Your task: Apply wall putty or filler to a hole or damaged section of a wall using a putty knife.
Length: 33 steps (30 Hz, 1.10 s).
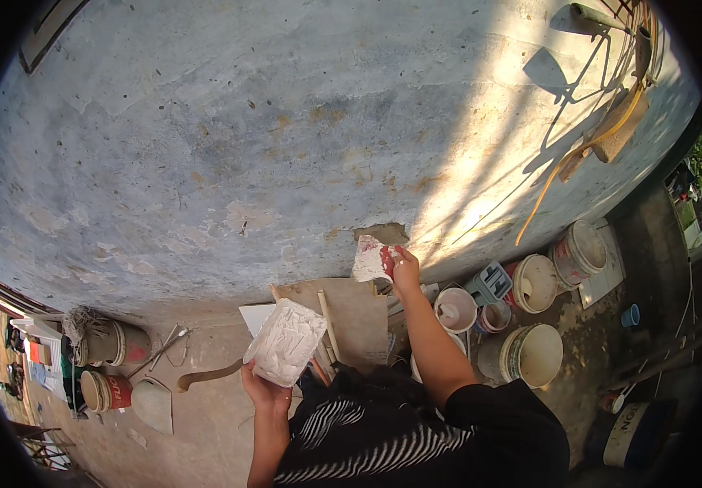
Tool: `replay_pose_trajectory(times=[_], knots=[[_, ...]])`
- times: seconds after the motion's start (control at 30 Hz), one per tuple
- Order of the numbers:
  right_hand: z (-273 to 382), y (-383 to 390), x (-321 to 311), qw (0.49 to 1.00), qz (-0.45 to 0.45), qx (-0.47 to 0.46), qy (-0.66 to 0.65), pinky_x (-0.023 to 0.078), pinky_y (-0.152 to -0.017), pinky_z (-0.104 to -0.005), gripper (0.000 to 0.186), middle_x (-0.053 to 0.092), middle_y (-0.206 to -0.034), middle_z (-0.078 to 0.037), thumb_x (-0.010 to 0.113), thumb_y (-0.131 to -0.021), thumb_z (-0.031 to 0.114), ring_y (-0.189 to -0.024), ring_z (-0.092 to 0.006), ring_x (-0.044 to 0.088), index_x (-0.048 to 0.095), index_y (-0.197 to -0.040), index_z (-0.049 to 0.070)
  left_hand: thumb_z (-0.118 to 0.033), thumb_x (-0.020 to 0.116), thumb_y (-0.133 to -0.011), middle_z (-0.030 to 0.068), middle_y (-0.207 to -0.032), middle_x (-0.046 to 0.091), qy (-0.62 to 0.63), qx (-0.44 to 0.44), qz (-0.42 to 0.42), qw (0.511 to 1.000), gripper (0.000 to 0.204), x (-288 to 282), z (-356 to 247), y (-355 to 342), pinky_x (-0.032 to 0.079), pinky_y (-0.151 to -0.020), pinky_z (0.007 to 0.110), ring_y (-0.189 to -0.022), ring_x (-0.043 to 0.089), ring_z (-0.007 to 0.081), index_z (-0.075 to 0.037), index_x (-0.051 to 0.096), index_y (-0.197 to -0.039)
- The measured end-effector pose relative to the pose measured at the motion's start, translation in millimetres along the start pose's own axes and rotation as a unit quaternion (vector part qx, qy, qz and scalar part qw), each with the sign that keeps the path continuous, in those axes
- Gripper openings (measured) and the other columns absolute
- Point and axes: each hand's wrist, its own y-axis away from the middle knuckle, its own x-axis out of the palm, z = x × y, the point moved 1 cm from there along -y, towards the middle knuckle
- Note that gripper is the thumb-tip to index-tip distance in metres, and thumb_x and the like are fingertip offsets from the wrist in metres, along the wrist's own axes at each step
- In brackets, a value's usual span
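Note:
My left hand (268, 395) holds up a square board (288, 342) thickly coated with white putty; the fingers grip its near lower corner and partly pass out of sight under it. In my right hand (405, 272) is a putty knife (369, 259) with a wide blade smeared white and some red by the grip. The knife is at the low part of the weathered bluish-grey wall (229, 163), just below a bare brownish patch (391, 233). Whether the blade touches the wall I cannot tell.
Several buckets and tubs stand right of my right arm, among them a large bucket (540, 356) and a grey-green container (491, 281). More buckets (107, 342) are at the left. A cardboard sheet (359, 317) and sticks lie below the wall. Tools and a yellow hose (548, 191) hang upper right.

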Motion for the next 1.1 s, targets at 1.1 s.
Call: replay_pose_trajectory(times=[1.1], knots=[[46.8, -3.7, 22.6, 0.997, -0.068, -0.042, -0.013, 0.052, -0.065, -0.0277, 0.016, 0.068, -0.088, -0.005, 0.056, -0.100, 0.008, -0.070, -0.0127, 0.062, 0.068, -0.105, -0.003, -0.039, 0.044, -0.088, 0.0172, -0.148, 0.048, 0.006, 0.019, -0.030, 0.999, 0.071, -4.4, -0.7, 9.5, 0.046, -0.107, 0.050, -0.133, 0.050, 0.0370, -0.001, 0.038, -0.148]])
